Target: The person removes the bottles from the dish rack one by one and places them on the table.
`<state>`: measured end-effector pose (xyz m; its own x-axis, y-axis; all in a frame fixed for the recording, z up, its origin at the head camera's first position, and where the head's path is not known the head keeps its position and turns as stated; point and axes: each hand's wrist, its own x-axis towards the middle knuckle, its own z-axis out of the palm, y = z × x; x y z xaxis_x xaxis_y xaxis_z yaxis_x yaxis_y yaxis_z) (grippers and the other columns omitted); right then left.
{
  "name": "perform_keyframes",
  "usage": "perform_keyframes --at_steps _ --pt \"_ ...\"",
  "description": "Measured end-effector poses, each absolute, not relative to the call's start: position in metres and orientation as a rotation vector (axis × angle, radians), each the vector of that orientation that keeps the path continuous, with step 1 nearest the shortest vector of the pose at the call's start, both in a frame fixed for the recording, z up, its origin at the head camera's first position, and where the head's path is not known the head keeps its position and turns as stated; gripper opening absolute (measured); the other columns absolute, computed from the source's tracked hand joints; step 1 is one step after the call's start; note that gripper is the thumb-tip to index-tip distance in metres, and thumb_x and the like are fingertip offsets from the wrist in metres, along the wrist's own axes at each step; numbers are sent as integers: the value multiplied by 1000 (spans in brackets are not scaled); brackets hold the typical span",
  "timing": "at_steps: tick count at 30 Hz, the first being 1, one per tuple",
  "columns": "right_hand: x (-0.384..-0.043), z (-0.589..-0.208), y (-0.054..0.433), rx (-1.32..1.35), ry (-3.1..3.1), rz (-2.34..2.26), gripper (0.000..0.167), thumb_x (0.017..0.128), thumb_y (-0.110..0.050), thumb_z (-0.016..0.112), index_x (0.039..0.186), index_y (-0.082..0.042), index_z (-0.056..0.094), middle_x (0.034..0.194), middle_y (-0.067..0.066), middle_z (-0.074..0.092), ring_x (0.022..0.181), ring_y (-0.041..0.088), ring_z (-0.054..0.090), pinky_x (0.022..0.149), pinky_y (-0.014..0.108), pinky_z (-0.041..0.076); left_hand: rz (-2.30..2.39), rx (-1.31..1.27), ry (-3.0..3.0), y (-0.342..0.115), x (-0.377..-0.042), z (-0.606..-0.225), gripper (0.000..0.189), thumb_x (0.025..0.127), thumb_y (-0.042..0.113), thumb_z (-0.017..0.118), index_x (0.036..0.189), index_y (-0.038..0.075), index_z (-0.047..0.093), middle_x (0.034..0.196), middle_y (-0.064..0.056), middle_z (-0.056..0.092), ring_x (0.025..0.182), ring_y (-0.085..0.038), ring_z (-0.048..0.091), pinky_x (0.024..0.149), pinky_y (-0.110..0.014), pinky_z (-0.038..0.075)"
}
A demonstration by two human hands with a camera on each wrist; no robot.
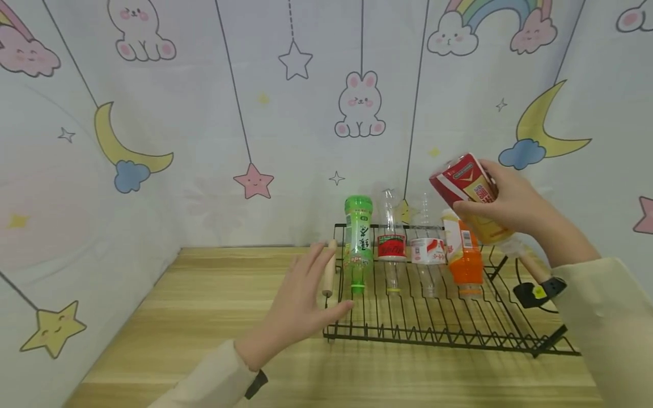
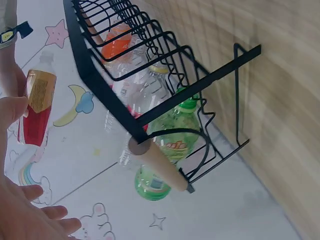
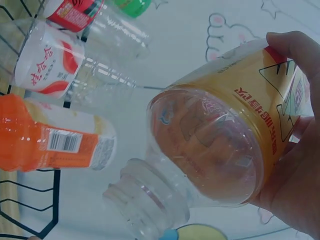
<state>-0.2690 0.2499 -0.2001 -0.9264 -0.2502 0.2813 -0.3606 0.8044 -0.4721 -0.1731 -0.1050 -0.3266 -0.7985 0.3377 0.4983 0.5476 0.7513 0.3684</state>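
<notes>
"What is held by the right hand (image 1: 515, 198)?"

"A red-and-gold bottle (image 1: 464, 178) is gripped around its label between thumb and fingers, tilted with its neck lowest."

"Where is it held?"

"It is raised higher than the black wire rack (image 1: 408, 333), toward the right end, near the orange bottle (image 1: 466, 269)."

"And the left hand (image 1: 293, 306)?"

"Nothing is gripped there; the fingers are extended, the thumb held wide of them, near the wooden handle (image 1: 329, 277)."

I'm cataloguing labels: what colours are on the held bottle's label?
The label is mainly red and gold; the head view shows it best.
</notes>
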Motion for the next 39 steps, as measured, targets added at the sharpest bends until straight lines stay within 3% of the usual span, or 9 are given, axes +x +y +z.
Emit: perform_keyframes --at_steps 7,19,29,39 --pt "-255 -190 228 603 -2782 766 82 81 -39 77 144 -10 34 118 17 57 97 31 56 75 42 51 -561 -768 -2442 -103 -173 -316 86 79 49 73 146 10 35 153 -11 31 142 -29 27 115 -59 15" --pt "-238 -186 192 794 -2789 733 78 80 -35 78 142 -13 38 115 8 60 97 25 55 77 40 51 -414 -816 -2348 -103 -171 -308 84 79 48 73 146 12 35 156 -13 27 144 -34 24 114 -62 16" --pt "-234 -189 172 900 -2772 715 73 78 -32 80 138 -15 42 107 3 62 88 20 57 71 32 51 -317 -854 -2316 -100 -171 -296 83 79 45 74 144 10 36 156 -12 25 144 -33 22 114 -61 14" --pt "-226 -192 160 983 -2802 682 75 79 -36 78 140 -10 42 107 4 63 86 19 58 69 29 52 -271 -891 -2231 -98 -174 -290 84 79 43 75 144 10 35 156 -13 26 145 -32 21 115 -60 14"
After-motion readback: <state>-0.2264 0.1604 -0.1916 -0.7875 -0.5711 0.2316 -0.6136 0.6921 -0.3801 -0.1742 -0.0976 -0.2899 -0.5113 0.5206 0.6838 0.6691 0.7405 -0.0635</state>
